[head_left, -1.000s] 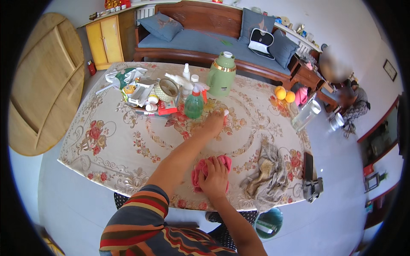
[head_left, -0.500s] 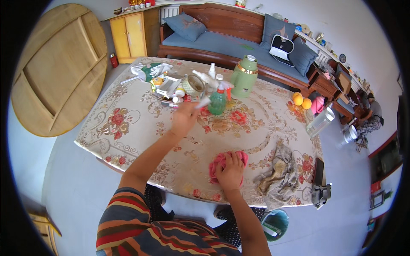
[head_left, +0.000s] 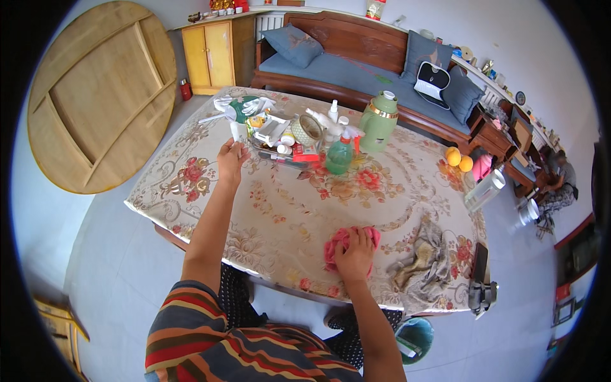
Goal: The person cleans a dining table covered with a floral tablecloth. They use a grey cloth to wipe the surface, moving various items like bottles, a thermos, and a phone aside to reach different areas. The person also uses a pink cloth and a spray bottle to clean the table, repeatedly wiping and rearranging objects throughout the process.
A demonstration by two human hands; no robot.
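My left hand (head_left: 231,159) is raised at the left part of the table, its fingers closed on a small white object (head_left: 237,131) that points away from me; its exact kind is unclear. Just beyond it lies a cluster of small items in a tray (head_left: 280,160), with a woven round pot (head_left: 307,131) among them. My right hand (head_left: 355,256) presses a crumpled pink cloth (head_left: 337,240) against the floral tablecloth (head_left: 280,223). A green spray bottle (head_left: 339,156) stands farther off, near the middle.
A green thermos (head_left: 380,124) stands behind the spray bottle. Two oranges (head_left: 453,156), a clear tumbler (head_left: 485,190), a greyish rag (head_left: 425,261) and a black device (head_left: 482,293) lie to the right. A bin (head_left: 415,340) sits under the near edge. Another person (head_left: 560,175) is far right.
My left hand has moved left with the white object, away from the spray bottle to the left end of the tray. My right hand stays on the pink cloth. The view has shifted slightly.
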